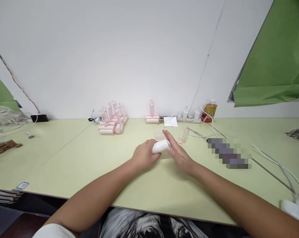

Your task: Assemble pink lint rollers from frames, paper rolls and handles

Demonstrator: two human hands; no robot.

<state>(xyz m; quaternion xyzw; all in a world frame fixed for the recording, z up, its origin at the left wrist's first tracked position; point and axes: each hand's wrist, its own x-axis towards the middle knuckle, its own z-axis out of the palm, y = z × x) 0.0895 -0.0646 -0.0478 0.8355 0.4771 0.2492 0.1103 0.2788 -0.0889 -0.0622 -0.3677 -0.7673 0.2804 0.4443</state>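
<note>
White cylinder held up over the pale green table, in front of the torso. It is wrapped by the left hand, thumb underneath; its right end is met by the right hand, fingers straight, not curled round anything. Step in hand judged as pressing or seating that end with the palm; whether a cap is there can't be told. Next move seems to call for a firm left grip and straight, even palm pressure. Pale translucent piece partly hidden behind the cylinder. Clear tube and small pink ring piece seen just beyond the right hand. Pink cylindrical units clustered back left. White paper, power strip and yellow-brown bottle lined along the wall. Pixelated object right; nothing seen blocking the hands.
</note>
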